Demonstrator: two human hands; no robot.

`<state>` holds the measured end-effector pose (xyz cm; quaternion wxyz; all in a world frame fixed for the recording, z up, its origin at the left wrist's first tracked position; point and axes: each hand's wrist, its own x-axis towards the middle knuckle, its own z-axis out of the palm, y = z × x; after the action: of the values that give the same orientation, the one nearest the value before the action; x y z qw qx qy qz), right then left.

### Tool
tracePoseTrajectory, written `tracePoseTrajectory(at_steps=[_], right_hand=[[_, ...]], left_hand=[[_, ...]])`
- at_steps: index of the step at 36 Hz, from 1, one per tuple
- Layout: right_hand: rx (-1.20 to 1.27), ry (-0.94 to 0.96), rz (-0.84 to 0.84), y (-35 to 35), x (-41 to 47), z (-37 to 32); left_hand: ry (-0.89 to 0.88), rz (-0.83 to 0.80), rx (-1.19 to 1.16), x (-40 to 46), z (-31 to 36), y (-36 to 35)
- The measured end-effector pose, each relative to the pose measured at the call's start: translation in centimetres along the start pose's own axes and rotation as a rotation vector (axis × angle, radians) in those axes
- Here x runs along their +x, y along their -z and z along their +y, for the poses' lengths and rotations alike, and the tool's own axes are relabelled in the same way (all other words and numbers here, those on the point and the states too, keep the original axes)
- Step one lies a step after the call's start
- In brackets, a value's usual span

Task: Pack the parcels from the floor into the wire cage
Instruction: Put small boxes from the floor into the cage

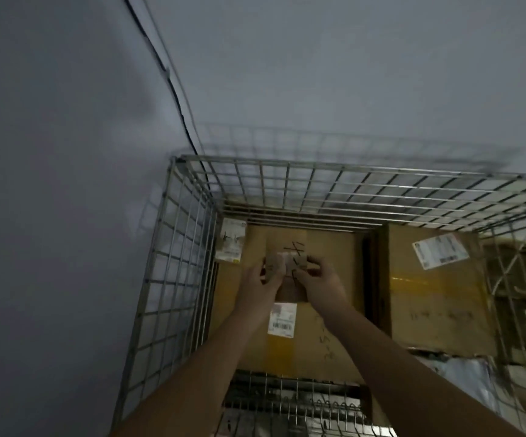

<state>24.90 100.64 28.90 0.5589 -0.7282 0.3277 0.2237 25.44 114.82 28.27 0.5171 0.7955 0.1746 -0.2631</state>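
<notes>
A small parcel [286, 263] is gripped by both the left hand [263, 279] and right hand [313, 275], above a big box [315, 326] at the cage's [173, 247] 9 o'clock side. Released off-centre, it could be lost into the gap at 3 o'clock.

Cage [192, 279] bare metal wire; boxes [438, 298] matt brown cardboard, paper labels [282, 320].
</notes>
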Motion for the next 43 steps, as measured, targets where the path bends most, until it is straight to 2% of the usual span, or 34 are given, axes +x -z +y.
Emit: tracePoseTrajectory(at_steps=[6,10,16,20,25,29,31,34,39,43], right_hand=[[0.077,-0.107,-0.087,-5.8,8.6,5.8],[0.106,-0.153,-0.172,-8.8,13.6,7.8],[0.109,-0.126,-0.196,-12.3,18.6,8.5],[0.091,-0.122,-0.228,-13.1,19.1,8.5],[-0.056,-0.112,-0.248,-9.6,16.0,7.2],[-0.271,0.030,-0.195,-4.1,10.3,4.1],[-0.395,0.123,-0.133,-0.8,6.9,2.6],[-0.545,0.137,-0.094,4.1,0.4,-0.3],[-0.845,0.270,-0.099,12.4,-11.7,-7.5],[-0.980,0.410,0.025,19.0,-21.4,-13.5]], left_hand=[[0.038,0.120,0.080,7.2,-7.8,-1.0],[-0.021,0.111,0.257,11.7,-10.4,-1.2],[-0.027,0.099,0.619,16.7,-12.4,-0.1],[0.018,0.060,0.618,16.4,-13.4,0.6],[0.044,0.045,0.566,12.2,-12.6,1.8],[0.012,-0.007,0.627,7.4,-8.1,3.4],[-0.012,-0.049,0.689,4.1,-4.1,4.6],[-0.078,-0.040,0.869,-1.9,3.2,6.4],[-0.327,-0.055,1.092,-11.8,14.6,9.1],[-0.533,-0.028,1.212,-19.2,23.2,9.9]])
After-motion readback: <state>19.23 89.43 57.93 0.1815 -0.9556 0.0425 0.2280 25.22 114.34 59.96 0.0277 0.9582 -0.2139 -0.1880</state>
